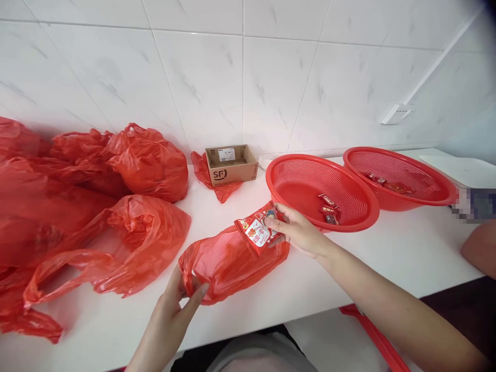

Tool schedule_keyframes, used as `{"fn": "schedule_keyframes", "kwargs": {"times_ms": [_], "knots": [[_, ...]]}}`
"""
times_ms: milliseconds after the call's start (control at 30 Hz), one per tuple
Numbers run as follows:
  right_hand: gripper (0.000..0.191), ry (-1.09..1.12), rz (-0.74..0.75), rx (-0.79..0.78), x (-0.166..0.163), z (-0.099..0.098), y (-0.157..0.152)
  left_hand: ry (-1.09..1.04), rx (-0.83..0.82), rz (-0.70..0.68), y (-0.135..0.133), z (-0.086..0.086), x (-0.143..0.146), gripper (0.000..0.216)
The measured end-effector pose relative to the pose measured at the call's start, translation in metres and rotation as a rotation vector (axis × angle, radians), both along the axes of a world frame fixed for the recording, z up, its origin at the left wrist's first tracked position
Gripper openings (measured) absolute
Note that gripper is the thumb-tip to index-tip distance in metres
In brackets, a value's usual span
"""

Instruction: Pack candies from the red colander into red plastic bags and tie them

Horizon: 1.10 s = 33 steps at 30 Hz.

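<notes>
One thin red plastic bag [232,271], left end pinched in the left hand [174,308], thumb on top. Cardboard box [234,173] behind says "SF". Red snack packet [257,236] is over the bag, Chinese lettering mostly unreadable, gripped by the right hand [297,232], thumb across its front.

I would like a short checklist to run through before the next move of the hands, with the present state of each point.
1. Right hand has hold of the red packet: ok.
2. Left hand holds an end of the thin red bag: ok.
3. Packet sealed all round: cannot tell, the fingers cover one end.
4. Table free of other bags at the left: not ok, bulky red bags crowd it.
5. Nearer basket upright: ok, with a few small packets inside.
6. Cardboard box upright: ok.
</notes>
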State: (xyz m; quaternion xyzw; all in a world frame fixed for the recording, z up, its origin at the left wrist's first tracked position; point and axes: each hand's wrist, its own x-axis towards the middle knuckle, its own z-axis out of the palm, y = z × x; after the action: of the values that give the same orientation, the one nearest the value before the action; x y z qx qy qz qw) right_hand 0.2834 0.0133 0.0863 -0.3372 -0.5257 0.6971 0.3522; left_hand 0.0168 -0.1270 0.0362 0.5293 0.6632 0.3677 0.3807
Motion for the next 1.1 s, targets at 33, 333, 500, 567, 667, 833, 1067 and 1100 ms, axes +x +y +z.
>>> {"fn": "schedule_keyframes", "kwargs": {"times_ms": [33,333,500,567,667,833,1067,1100], "knots": [[0.029,0.01,0.003,-0.008,-0.002,-0.003,-0.001,-0.005,-0.007,-0.003,0.0,0.001,0.001,0.042],[0.02,0.12,-0.034,-0.268,-0.015,-0.032,-0.012,-0.07,0.018,0.088,-0.002,0.013,0.013,0.036],[0.028,-0.053,-0.063,-0.277,-0.011,-0.044,-0.012,-0.078,0.018,0.097,-0.002,0.013,0.014,0.04],[0.035,-0.257,-0.056,-0.12,-0.007,-0.048,-0.011,-0.09,0.026,0.097,-0.001,0.011,0.013,0.04],[0.043,-0.577,-0.041,0.212,-0.003,-0.054,-0.011,-0.08,0.024,0.07,-0.001,0.007,0.01,0.041],[0.042,-0.679,-0.006,0.479,0.01,-0.029,-0.017,-0.05,-0.01,0.029,-0.002,0.009,0.008,0.04],[0.041,-1.075,-0.331,0.65,0.096,0.044,0.046,-0.159,0.025,-0.015,-0.005,0.011,0.011,0.022],[0.048,-1.254,-0.293,0.61,0.111,0.044,0.06,-0.156,0.023,-0.028,-0.004,0.009,0.011,0.022]]}}
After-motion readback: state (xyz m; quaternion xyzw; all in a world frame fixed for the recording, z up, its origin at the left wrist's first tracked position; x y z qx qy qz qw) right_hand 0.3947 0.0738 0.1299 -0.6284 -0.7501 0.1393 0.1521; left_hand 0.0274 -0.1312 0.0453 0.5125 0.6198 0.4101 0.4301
